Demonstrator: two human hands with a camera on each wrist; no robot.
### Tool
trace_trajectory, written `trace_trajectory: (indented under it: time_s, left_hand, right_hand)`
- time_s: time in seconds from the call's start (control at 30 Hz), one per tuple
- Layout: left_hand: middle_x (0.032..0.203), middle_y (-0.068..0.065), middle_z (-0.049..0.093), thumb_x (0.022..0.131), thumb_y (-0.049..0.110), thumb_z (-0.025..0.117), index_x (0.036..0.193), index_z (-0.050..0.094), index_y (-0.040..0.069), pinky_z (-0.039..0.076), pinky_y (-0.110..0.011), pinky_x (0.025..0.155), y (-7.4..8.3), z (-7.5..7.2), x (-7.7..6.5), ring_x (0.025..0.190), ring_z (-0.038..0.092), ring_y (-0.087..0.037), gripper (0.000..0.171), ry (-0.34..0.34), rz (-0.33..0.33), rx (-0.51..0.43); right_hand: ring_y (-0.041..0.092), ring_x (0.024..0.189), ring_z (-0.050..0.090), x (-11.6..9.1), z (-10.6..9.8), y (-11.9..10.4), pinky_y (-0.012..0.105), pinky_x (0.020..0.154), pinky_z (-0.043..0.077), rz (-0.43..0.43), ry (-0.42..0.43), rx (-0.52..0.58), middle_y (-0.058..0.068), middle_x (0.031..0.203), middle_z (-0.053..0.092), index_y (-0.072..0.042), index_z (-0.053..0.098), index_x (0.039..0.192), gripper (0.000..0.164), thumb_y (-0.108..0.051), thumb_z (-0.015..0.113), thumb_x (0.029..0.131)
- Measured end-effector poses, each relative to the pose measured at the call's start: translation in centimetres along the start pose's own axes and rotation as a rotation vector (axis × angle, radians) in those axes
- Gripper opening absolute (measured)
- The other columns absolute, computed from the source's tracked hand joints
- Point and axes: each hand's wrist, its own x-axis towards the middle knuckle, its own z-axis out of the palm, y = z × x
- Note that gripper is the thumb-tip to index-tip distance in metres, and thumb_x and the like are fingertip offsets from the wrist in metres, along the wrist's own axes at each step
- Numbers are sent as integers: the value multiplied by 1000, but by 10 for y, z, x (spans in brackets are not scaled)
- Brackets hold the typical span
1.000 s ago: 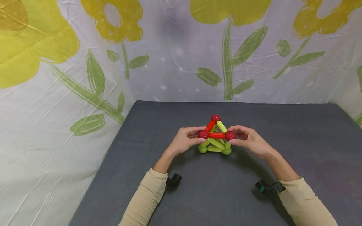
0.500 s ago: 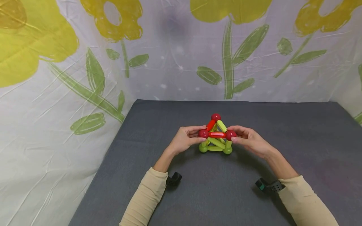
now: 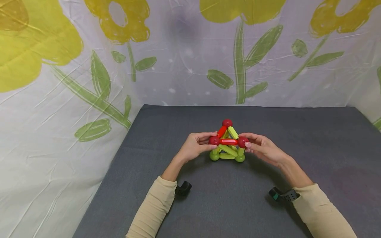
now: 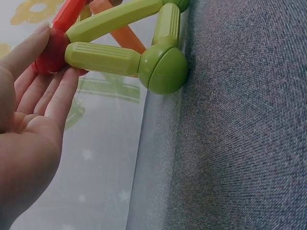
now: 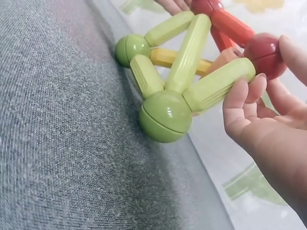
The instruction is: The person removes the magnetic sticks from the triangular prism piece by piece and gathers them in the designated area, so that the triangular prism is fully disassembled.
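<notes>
A frame of coloured rods and balls stands on the dark tabletop, with green balls at the bottom and red balls at the top. My left hand [image 3: 194,147] pinches the front left red ball [image 4: 52,51] between thumb and fingers. On the other side my right hand [image 3: 263,148] grips the front right red ball [image 5: 265,56], its lower fingers touching the light green rod [image 5: 221,82] under it. A red rod [image 3: 228,141] joins these two balls. Behind them rises another red ball [image 3: 227,123]. The green ball [image 5: 165,116] at the lower right rests on the cloth. An orange rod [image 4: 128,37] shows inside.
Dark grey cloth [image 3: 166,129] covers the table. A pale curtain [image 3: 184,59] printed with yellow flowers hangs behind and along the left. Black straps [image 3: 284,195] circle both wrists below beige sleeves.
My right hand has shifted its fingers slightly on the right red ball, the thumb now lying across its front. The left hand keeps its hold, and the frame stands almost unchanged.
</notes>
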Motion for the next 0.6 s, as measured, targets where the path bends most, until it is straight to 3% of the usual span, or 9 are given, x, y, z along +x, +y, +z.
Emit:
trace_trajectory:
  time_s: [0.37,0.6]
  left_hand:
    - [133,-15,54,84,-2,71,128,58,-5,51,-32,87,-1,1,0,113,59,-25,46,4,-3,4]
    - [132,-16,54,83,-2,71,127,58,-5,50,-32,87,-1,2,1,113,59,-26,46,7,4,2]
  right_hand:
    - [13,98,53,-1,2,-1,22,86,46,-21,-46,98,4,120,55,-12,53,130,30,-5,42,103]
    - [14,97,52,2,2,1,23,82,43,-37,-101,185,4,117,58,-11,55,129,35,-5,31,105]
